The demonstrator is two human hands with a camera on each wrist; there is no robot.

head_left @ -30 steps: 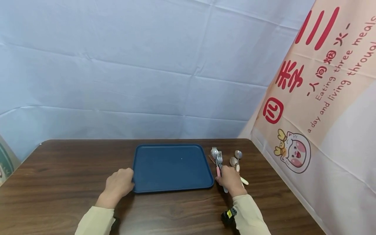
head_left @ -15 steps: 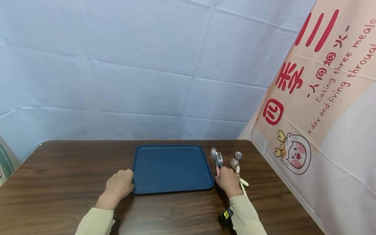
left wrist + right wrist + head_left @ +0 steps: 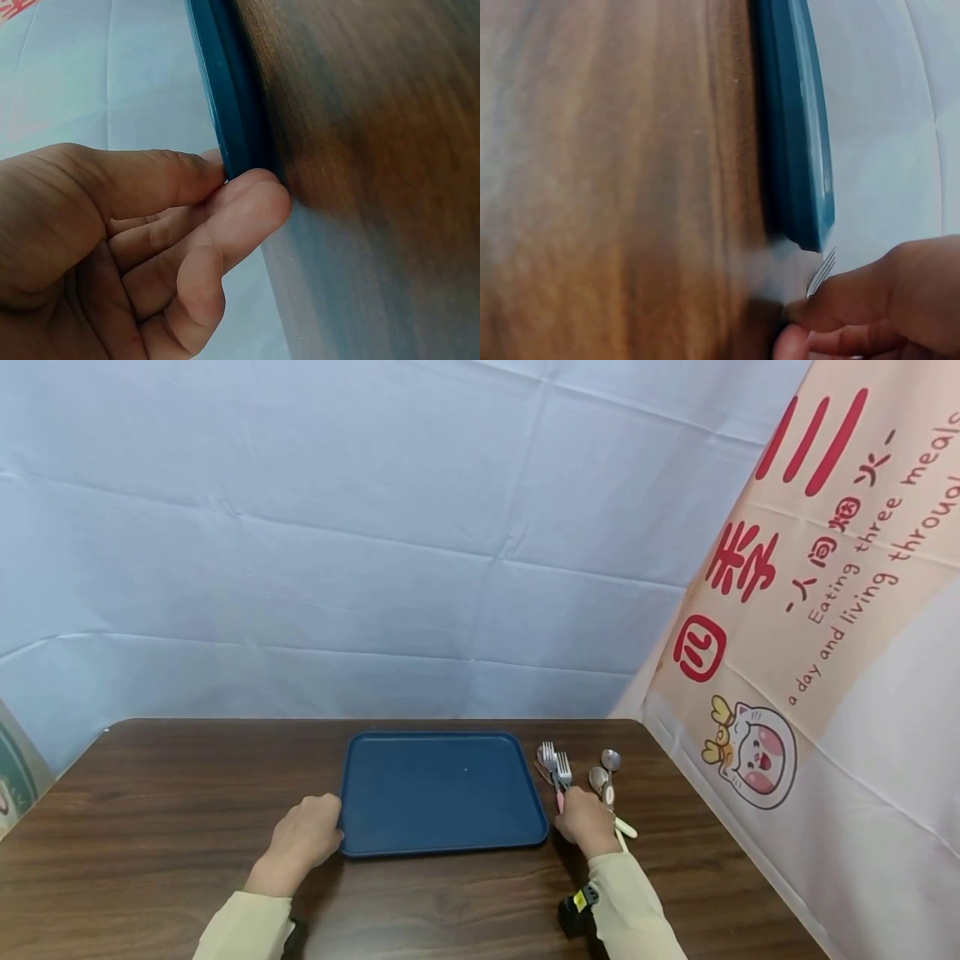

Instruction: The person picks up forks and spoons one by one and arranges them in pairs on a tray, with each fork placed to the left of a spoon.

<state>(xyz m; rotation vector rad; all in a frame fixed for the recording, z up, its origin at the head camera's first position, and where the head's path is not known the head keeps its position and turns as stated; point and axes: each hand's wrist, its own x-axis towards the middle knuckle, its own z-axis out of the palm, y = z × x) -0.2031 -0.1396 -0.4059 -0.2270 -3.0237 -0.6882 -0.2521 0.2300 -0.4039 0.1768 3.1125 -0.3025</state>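
Note:
The blue tray (image 3: pixel 442 793) lies flat on the table. My left hand (image 3: pixel 306 835) grips its near left edge; in the left wrist view the thumb (image 3: pixel 161 178) lies against the rim, with curled fingers on the other side. To the right of the tray my right hand (image 3: pixel 587 820) curls over the handles of two forks (image 3: pixel 557 764), tines pointing away. One handle is pink; the hand hides most of both. In the right wrist view, fork tines (image 3: pixel 823 271) show behind the thumb, and the fingers pinch low beside the tray corner (image 3: pixel 810 225).
Several spoons (image 3: pixel 604 770) lie right of my right hand, one with a pale handle (image 3: pixel 626 828). Another spoon head sits beside the forks. A pale cloth (image 3: pixel 300 568) hangs behind the brown wooden table (image 3: pixel 187 793), and a printed cloth (image 3: pixel 810 610) borders the right side.
My right hand has shifted slightly left and toward me over the fork handles. The handle end below it is now hidden, while more of a pale handle shows. Left hand and tray stay put.

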